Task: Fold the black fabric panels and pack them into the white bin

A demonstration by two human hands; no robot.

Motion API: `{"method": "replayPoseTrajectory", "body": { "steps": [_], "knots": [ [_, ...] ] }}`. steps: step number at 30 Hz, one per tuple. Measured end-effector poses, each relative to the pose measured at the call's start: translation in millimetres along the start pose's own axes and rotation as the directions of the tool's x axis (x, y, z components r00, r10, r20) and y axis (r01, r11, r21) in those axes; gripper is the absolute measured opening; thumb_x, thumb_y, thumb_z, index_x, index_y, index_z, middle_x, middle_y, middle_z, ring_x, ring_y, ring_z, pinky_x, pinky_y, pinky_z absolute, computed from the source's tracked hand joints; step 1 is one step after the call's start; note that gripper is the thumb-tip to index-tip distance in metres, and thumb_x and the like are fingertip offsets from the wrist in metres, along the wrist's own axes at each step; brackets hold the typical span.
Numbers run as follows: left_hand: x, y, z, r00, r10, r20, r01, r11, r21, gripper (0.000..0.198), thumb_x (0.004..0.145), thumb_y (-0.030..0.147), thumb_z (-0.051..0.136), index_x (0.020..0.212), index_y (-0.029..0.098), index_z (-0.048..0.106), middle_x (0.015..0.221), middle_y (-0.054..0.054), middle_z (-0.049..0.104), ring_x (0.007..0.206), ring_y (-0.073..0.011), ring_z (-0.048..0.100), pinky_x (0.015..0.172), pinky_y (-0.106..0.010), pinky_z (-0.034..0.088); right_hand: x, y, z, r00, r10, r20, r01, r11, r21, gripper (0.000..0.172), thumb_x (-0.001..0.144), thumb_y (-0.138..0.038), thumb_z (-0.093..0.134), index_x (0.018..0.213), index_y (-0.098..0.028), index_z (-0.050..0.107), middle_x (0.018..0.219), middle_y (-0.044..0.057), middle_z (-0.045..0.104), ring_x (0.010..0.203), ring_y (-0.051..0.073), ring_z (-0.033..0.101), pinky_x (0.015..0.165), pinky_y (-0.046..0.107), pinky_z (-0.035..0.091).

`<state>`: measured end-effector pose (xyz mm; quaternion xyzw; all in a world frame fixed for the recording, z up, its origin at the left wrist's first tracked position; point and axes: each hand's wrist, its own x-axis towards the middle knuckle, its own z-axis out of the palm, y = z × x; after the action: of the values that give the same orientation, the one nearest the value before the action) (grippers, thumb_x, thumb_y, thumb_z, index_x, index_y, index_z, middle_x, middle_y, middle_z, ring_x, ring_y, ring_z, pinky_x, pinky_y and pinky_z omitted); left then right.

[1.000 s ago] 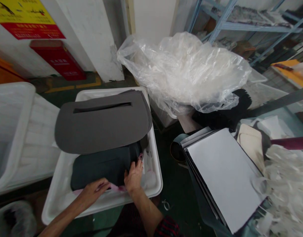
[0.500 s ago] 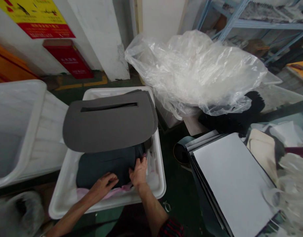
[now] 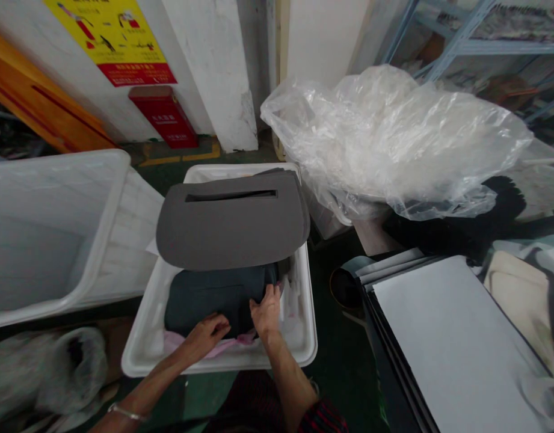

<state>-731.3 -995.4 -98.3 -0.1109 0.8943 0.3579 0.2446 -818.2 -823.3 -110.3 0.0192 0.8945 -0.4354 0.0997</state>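
Note:
A stack of dark slate-coloured flat panels (image 3: pixel 204 300) with rounded corners lies in a white plastic tub (image 3: pixel 136 352). Pink film (image 3: pixel 227 347) shows along its near edge. Over its far part rests a pile of grey rounded panels (image 3: pixel 231 231), the top one with a long slot. My left hand (image 3: pixel 208 335) is at the near edge of the dark stack, fingers curled together; whether anything is between them is hidden. At the stack's right edge, my right hand (image 3: pixel 266 311) touches the dark panels with thumb and fingers apart.
A deep white bin (image 3: pixel 118 240) stands left of the tub. Clear plastic bags (image 3: pixel 403 138) bulge at the far right. White-topped sheets (image 3: pixel 457 343) are piled to the right. A red box (image 3: pixel 166 117) sits by the wall. Crumpled plastic (image 3: pixel 73 373) lies at lower left.
The view has swung left, so everything sits further right in the picture. Both hands stay at about the same places on the dark stack.

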Motion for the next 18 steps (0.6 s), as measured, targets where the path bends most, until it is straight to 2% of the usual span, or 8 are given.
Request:
{"method": "replayPoseTrajectory", "body": {
  "steps": [3,5,9,15,18],
  "knots": [
    [-4,-7,-1.0,1.0,-0.007,0.003,0.007,1.0,0.001,0.028,0.083,0.044,0.045,0.079,0.021,0.061,0.082,-0.003,0.065,0.079,-0.0165,0.061,0.076,-0.029,0.046,-13,-4,-3,0.985,-0.164,0.054,0.169,0.98,-0.104,0.051,0.071,-0.008,0.059,0.12,-0.018,0.053,0.124,0.013,0.051,0.123,0.026,0.046,0.104,0.041,0.041],
    [-5,-10,-1.7,1.0,-0.012,0.002,0.012,1.0,0.001,0.028,0.083,0.044,0.045,0.08,0.021,0.061,0.083,-0.003,0.067,0.08,-0.0169,0.062,0.077,-0.029,0.045,-21,-7,-5,0.97,-0.218,0.11,0.232,0.963,-0.138,0.057,0.07,-0.004,0.057,0.124,-0.021,0.052,0.128,0.011,0.049,0.12,0.025,0.047,0.102,0.04,0.042],
    [-4,-13,-3.2,1.0,-0.019,0.003,0.019,1.0,-0.002,0.027,0.083,0.043,0.044,0.081,0.022,0.06,0.082,-0.002,0.068,0.08,-0.0164,0.062,0.076,-0.028,0.045,-29,-10,-5,0.958,-0.258,0.121,0.277,0.943,-0.185,0.061,0.066,-0.002,0.059,0.122,-0.024,0.055,0.141,0.012,0.039,0.125,0.028,0.043,0.102,0.043,0.041],
    [-1,-9,-8.3,0.999,-0.022,0.027,0.022,1.0,-0.007,0.031,0.084,0.045,0.042,0.082,0.021,0.061,0.079,-0.002,0.068,0.075,-0.0166,0.062,0.072,-0.027,0.044,-30,-15,-2,0.96,-0.269,0.078,0.279,0.935,-0.218,0.059,0.061,0.0,0.064,0.115,-0.024,0.058,0.156,0.013,0.013,0.138,0.035,0.028,0.106,0.054,0.033],
    [1,-8,-10.2,0.999,-0.025,0.037,0.026,1.0,-0.007,0.031,0.083,0.047,0.043,0.082,0.021,0.06,0.079,-0.002,0.067,0.075,-0.0172,0.062,0.071,-0.027,0.044,-29,-21,-4,0.956,-0.284,0.08,0.295,0.916,-0.271,0.052,0.063,-0.003,0.066,0.11,-0.022,0.059,0.156,0.015,0.013,0.139,0.037,0.026,0.106,0.059,0.028]
  ]
}}
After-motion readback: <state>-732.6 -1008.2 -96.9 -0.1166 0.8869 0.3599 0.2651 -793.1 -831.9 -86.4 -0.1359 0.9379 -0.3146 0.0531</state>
